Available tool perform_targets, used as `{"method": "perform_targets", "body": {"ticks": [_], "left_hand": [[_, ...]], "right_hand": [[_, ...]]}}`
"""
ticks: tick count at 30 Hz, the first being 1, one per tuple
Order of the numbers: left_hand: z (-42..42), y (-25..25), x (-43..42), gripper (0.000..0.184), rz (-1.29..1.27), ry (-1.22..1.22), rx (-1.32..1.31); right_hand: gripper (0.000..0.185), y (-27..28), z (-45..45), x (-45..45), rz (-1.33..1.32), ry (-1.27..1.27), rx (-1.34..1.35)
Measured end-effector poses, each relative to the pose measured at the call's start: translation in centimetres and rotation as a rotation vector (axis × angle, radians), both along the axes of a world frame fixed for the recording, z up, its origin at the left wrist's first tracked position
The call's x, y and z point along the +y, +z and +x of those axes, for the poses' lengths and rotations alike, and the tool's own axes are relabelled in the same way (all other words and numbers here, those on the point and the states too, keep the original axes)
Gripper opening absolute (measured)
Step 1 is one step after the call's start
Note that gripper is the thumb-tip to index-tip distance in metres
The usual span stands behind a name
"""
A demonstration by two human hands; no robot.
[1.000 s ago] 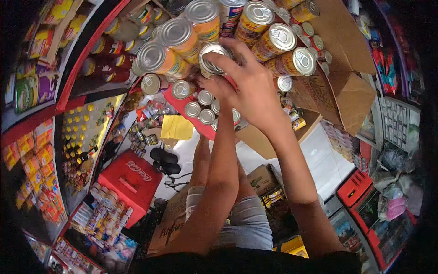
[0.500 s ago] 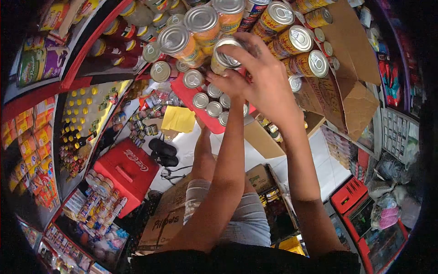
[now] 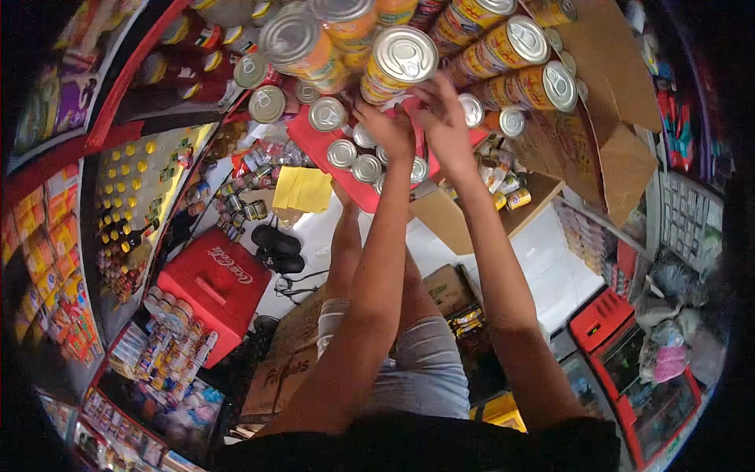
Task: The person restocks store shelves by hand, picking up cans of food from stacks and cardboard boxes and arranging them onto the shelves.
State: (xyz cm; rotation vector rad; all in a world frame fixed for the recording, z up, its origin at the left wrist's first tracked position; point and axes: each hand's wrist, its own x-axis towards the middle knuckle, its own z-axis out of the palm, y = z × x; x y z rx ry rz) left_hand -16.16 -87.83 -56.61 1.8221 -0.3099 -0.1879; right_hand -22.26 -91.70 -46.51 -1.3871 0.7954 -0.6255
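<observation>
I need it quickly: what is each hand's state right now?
Left hand: near the yellow-labelled can's lower end; grip cannot be told.
Right hand: beside the same can; grip cannot be told.

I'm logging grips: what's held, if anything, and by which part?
Cannot tell: left hand and right hand are near a tall can, at its lower end.

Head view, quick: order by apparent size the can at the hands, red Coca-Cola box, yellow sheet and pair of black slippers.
1. Red Coca-Cola box
2. Can, helped by being nearer the camera
3. Yellow sheet and pair of black slippers: too alike to rank
</observation>
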Motion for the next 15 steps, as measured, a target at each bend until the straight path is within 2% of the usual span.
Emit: {"method": "perform_targets", "body": {"ticks": [1, 3, 4, 5, 8, 9, 11, 12, 15], "left_hand": [[-0.3, 0.6, 0.4, 0.070, 0.008, -0.020, 0.005], [-0.6, 2.5, 1.1, 0.078, -0.005, -0.054, 0.018], [-0.8, 1.8, 1.8, 0.080, 0.054, -0.069, -0.092], [-1.1, 2.4, 2.3, 0.080, 0.061, -0.076, -0.090], [-2.0, 5.2, 4.5, 0.069, -0.154, -0.142, 0.162], [-2.0, 6.2, 5.0, 0.069, -0.142, -0.150, 0.164], [-1.6, 7.2, 5.6, 0.067, -0.004, -0.263, -0.062], [-1.4, 7.3, 5.5, 0.067, -0.002, -0.267, -0.061], [-0.8, 7.1, 4.7, 0.067, -0.019, -0.249, -0.167]], "right_hand": [[0.056, -1.5, 0.2, 0.2, 0.129, -0.018, 0.065], [0.050, -3.8, 1.4, 0.3, 0.196, -0.036, 0.094], [0.045, -5.1, 1.9, 0.3, 0.256, -0.032, 0.122], [0.045, -6.9, 2.2, 0.1, 0.264, -0.038, 0.123], [0.044, -10.3, 2.8, 0.0, 0.376, 0.042, 0.057], [0.044, -10.8, 2.9, -0.1, 0.387, 0.034, 0.056], [0.035, -11.0, 3.2, -0.4, 0.496, 0.055, -0.047], [0.034, -11.1, 3.2, -0.2, 0.526, 0.011, -0.042], [0.044, -12.1, 3.1, -0.5, 0.399, 0.076, -0.070]]}}
